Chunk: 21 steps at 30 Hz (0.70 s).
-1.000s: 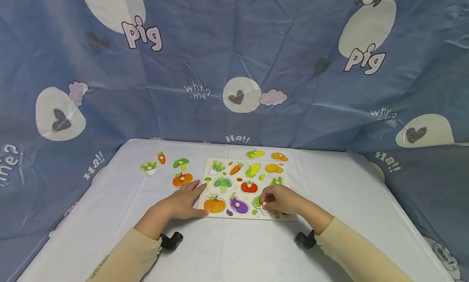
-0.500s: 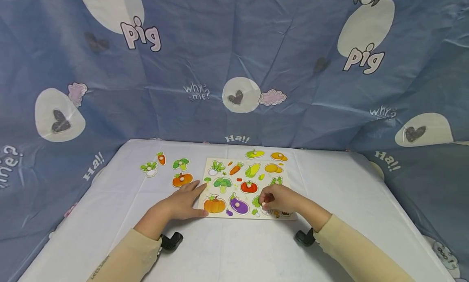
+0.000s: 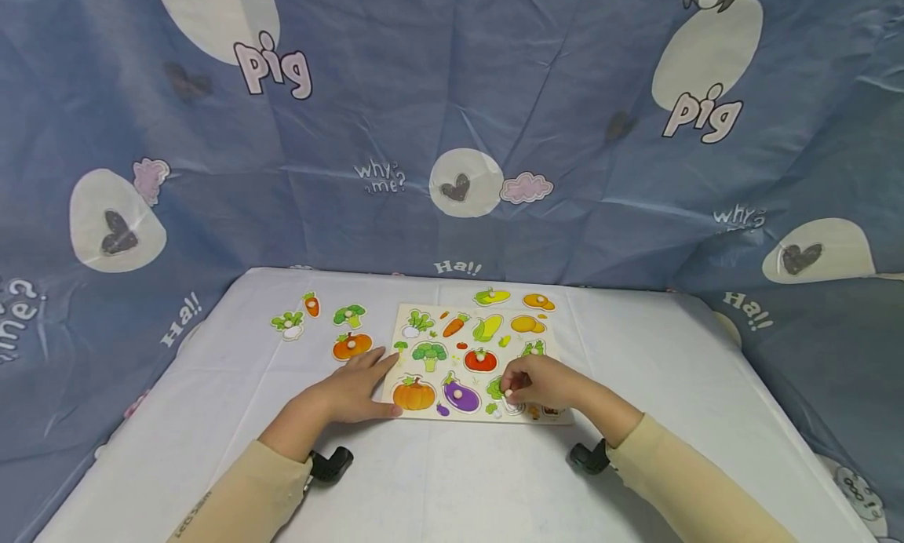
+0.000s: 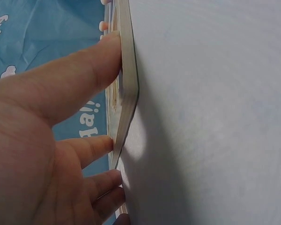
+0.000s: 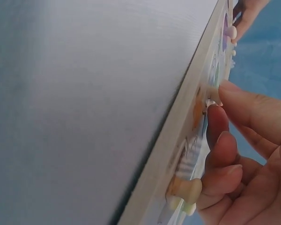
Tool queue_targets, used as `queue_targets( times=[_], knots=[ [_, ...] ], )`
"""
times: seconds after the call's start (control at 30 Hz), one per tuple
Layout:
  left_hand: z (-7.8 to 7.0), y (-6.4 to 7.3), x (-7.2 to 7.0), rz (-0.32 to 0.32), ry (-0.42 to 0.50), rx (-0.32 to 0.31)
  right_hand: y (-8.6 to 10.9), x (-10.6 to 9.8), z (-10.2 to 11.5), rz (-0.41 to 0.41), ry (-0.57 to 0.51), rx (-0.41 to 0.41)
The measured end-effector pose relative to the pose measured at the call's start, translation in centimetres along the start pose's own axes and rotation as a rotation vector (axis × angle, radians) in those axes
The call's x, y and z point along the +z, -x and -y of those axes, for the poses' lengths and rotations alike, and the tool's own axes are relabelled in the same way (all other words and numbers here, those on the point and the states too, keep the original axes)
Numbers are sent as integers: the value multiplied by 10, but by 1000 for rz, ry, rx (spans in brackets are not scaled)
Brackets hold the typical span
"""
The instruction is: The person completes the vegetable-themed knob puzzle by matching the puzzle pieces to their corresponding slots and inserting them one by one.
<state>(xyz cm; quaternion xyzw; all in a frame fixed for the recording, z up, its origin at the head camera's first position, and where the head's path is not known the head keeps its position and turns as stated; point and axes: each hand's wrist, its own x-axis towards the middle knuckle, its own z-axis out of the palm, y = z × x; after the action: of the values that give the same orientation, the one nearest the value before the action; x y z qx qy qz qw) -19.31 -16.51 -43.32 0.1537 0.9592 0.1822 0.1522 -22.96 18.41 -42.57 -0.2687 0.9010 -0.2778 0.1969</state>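
Observation:
A wooden vegetable knob puzzle board lies flat on the white-covered table. My left hand rests at its left side, fingers spread and straight, with the thumb touching the lower left corner. In the left wrist view the thumb lies against the board's edge. Over the lower right part, my right hand pinches the small knob of a green-and-white vegetable piece, which it partly covers. The eggplant piece and tomato piece sit in the board, knobs up.
Left of the board lie loose carrot, broccoli, pumpkin and white radish-like pieces. Corn and potato-like pieces lie behind it. Another knob stands near my right fingers. A patterned blue cloth hangs behind.

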Motion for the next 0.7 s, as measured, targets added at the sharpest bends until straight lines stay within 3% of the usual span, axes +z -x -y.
queue_targets(
  times=[0.3,0.57,0.7],
  knots=[
    [1,-1,0,1,-4,5,5,-7,-1,-24,17,-29],
    [0,-1,0,9,-6,1,10,-16,2,-58,-13,4],
    [-2,1,-2,6,-1,10,11,-23,1,-66,-23,-33]
  ],
)
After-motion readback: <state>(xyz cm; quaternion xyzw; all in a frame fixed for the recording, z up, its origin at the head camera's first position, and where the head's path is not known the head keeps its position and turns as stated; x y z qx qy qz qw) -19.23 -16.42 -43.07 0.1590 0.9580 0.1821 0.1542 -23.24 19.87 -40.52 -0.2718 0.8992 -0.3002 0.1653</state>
